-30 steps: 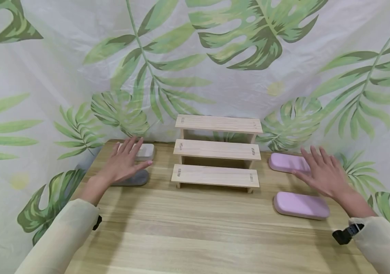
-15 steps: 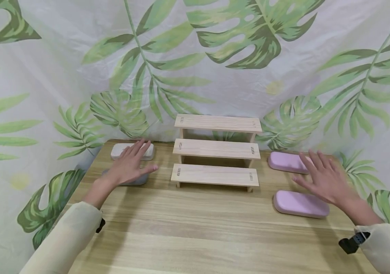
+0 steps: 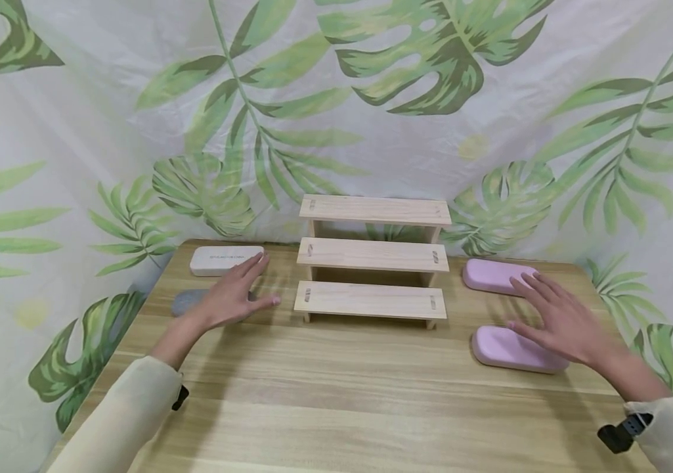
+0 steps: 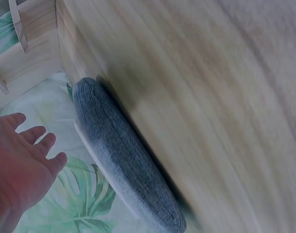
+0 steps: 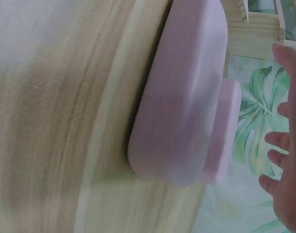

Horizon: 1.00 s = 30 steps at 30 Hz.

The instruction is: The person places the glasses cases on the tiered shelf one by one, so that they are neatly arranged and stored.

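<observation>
My left hand (image 3: 226, 299) hovers with fingers spread over a grey fabric-covered glasses case (image 4: 123, 150), hiding much of it in the head view. Just behind lies a white glasses case (image 3: 209, 264) with small lettering on its lid; my fingertips overlap its right end. On the other side, my right hand (image 3: 566, 322) is held above the table, fingers extended, holding nothing. Beneath it is the front pink glasses case (image 3: 504, 348), and a second pink glasses case (image 3: 490, 274) lies farther back. The wrist views show both hands apart from the cases.
Between the hands, at the back of the wooden table (image 3: 324, 387), stands a three-tier wooden step shelf (image 3: 369, 254). A leaf-patterned cloth (image 3: 407, 151) hangs behind it. Black straps with small devices (image 3: 626, 433) sit at the wrists.
My left hand has moved right and slightly toward me, uncovering the white case and the left end of the grey one. My right hand has come slightly nearer, over the front pink case.
</observation>
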{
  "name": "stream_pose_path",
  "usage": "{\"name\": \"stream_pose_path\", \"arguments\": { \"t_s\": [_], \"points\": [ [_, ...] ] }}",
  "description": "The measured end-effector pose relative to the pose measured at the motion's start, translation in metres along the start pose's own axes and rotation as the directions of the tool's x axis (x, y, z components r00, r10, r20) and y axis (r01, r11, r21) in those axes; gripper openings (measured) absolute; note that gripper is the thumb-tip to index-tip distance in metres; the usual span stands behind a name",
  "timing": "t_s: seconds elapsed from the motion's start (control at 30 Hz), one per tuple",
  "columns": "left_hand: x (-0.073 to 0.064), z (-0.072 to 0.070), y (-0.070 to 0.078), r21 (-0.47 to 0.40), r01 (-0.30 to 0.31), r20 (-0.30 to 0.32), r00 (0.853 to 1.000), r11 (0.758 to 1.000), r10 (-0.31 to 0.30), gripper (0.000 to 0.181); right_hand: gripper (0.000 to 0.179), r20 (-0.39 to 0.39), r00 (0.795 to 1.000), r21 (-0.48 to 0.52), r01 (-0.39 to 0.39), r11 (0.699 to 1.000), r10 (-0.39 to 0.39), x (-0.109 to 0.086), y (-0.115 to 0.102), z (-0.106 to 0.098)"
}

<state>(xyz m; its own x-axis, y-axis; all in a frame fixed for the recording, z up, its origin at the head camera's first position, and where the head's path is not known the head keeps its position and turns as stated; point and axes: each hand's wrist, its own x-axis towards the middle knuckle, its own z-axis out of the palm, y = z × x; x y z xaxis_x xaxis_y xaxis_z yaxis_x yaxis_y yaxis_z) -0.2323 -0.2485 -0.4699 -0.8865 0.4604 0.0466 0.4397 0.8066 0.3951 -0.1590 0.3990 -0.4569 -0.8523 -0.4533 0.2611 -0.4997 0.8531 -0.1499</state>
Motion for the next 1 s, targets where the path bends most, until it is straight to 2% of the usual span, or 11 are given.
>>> {"name": "stream_pose_path", "arguments": {
  "t_s": [0.2,0.5,0.7,0.8,1.0],
  "points": [
    [0.001,0.005,0.007,-0.14,0.011,0.03,1.0,0.99,-0.006,0.107,0.087,0.016,1.0,0.04,0.021,0.999,-0.022,-0.004,-0.002,0.004],
    [0.004,0.011,0.014,-0.304,0.039,0.06,0.998,0.952,-0.021,0.108,0.087,-0.014,0.997,0.166,0.081,0.983,-0.08,-0.012,0.0,0.012],
    [0.007,0.014,0.016,-0.378,0.071,0.095,0.995,0.923,-0.038,0.109,0.088,0.001,0.993,0.25,0.117,0.961,-0.121,-0.017,0.001,0.019],
    [0.008,0.016,0.017,-0.4,0.062,0.099,0.995,0.914,-0.024,0.108,0.088,0.008,0.992,0.279,0.115,0.953,-0.122,-0.019,0.0,0.023],
    [0.011,0.023,0.018,-0.454,0.058,0.109,0.994,0.889,-0.009,0.108,0.086,-0.004,0.99,0.262,0.138,0.955,-0.141,-0.02,0.002,0.025]
  ]
}}
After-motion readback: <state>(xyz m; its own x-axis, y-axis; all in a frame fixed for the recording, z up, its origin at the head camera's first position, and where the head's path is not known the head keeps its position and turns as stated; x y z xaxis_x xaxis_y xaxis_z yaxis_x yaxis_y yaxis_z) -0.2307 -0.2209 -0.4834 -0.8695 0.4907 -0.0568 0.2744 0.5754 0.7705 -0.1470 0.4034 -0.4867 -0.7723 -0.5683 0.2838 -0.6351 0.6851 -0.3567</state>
